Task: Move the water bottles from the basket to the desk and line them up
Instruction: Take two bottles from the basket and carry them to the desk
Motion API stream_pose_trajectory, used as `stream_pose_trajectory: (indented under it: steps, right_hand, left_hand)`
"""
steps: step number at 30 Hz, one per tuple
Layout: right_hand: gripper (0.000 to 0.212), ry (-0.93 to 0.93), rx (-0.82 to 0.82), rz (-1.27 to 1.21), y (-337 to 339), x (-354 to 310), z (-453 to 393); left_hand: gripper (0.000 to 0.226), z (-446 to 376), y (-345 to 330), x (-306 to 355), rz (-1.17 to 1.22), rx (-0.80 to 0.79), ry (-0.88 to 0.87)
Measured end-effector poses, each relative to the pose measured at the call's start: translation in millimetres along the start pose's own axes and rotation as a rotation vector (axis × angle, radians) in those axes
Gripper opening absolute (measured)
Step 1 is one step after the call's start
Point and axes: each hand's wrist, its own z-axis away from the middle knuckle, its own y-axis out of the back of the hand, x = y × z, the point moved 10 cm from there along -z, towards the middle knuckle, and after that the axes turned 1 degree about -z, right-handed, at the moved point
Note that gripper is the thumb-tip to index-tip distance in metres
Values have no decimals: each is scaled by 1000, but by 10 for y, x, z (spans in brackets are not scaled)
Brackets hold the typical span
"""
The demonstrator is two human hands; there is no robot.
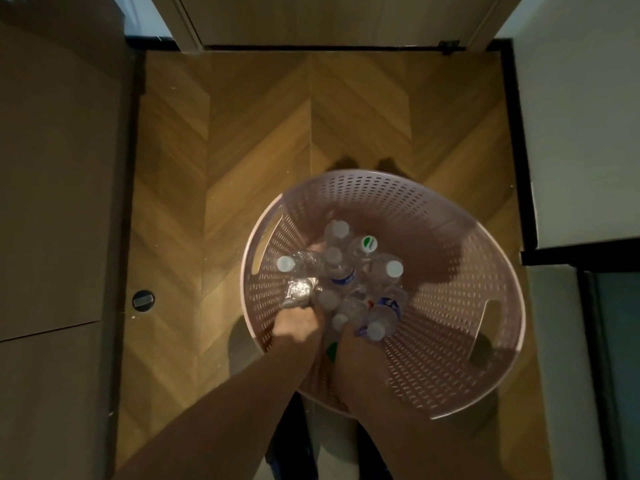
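Note:
A round pink perforated basket (450, 271) stands on the wooden floor and holds several clear water bottles (341, 271) with white caps, most upright, one leaning left. Both my arms reach down into the basket from below. My left hand (299, 323) is curled around a clear bottle at the basket's near-left side. My right hand (349, 336) is deep among the bottles; its fingers are hidden behind bottles and I cannot see what they hold.
A brown cabinet or desk surface (59, 188) runs along the left. A door (332, 19) closes the far end of the floor. A white wall and a dark-framed panel (585, 133) stand at the right. A round floor fitting (143, 300) sits near the cabinet.

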Motion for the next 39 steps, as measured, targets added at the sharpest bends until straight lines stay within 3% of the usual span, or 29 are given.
stream_pose_trajectory:
  steps: [4, 9, 14, 17, 21, 24, 27, 30, 34, 39]
  right_hand:
    - [54, 15, 50, -94, 269, 146, 159]
    - [43, 48, 80, -262, 727, 316, 688]
    - [54, 163, 97, -333, 1779, 130, 1796]
    - [50, 210, 126, -413, 2530, 13, 2618]
    - [23, 262, 178, -412, 3367, -158, 3602]
    - [28, 297, 185, -413, 3799, -246, 4200]
    - [47, 375, 195, -424, 4076, -367, 4665]
    - [54, 491, 285, -317, 4216, -541, 5010]
    - [25, 717, 188, -271, 4248, -895, 5352]
    - [22, 996, 29, 30, 4090, -1499, 5944]
  left_hand:
    - [35, 109, 89, 64, -50, 64, -18]
    - [33, 627, 490, -69, 51, 49, 34]
    - [46, 2011, 1442, -320, 268, 186, 89]
    - [41, 3031, 1991, -462, 417, 263, 121]
    - [36, 4338, 2653, -589, 631, 395, 178]
    - [31, 5149, 2959, -649, 693, 521, 245]
    - [33, 5836, 3015, -726, 744, 572, 406]
    - [34, 6455, 2880, -705, 810, 621, 566]
    - [29, 7225, 2600, -545, 877, 724, 774]
    - [23, 8218, 2289, -251, 960, 894, 1021]
